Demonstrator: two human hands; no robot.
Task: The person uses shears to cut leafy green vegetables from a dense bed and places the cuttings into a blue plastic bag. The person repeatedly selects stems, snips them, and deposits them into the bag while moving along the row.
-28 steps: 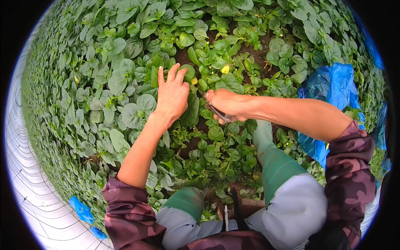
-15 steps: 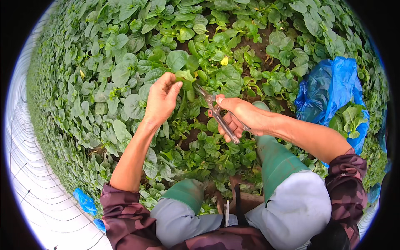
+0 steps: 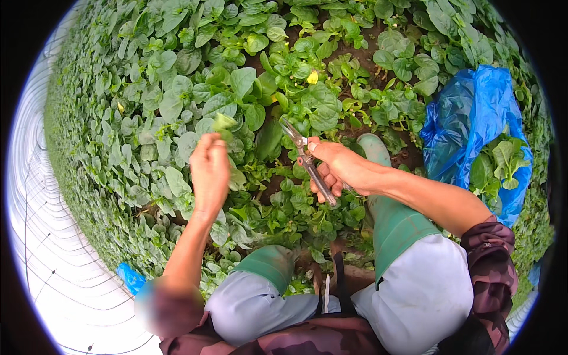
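The right hand [image 3: 348, 168] is wrapped around the pruning shears [image 3: 305, 158], its thumb along the upper side and its fingers curled under one handle. The blades point up and to the left, away from the wrist; this grip probably keeps the tips clear of the fingers and the handles ready to squeeze. Whether the blades are fully together I cannot tell.

The left hand [image 3: 210, 174] is well apart from the right, to the left of the shears. Its thumb and fingers are pinched on a small leafy sprig [image 3: 225, 123], blurred, which sticks up beyond the fingertips. Holding it by its lower end seems to spare the leaves from being crushed, and the gap between the hands likely keeps the fingers out of the blades' way.

Leafy plants [image 3: 171, 106] surround the shears, with a small yellow bloom or leaf [image 3: 312, 77] just beyond the tips. Nearer the body than the shears, two green boots [image 3: 405, 236] stand apart, perhaps for a steady crouch. To the right of the shears lies a blue plastic bag [image 3: 488, 94], with picked greens [image 3: 507, 160] at its mouth; it seems set within reach yet clear of the arm. Far left of the shears, beyond the plants, is a pale sheet [image 3: 89, 307] crossed by dark lines.
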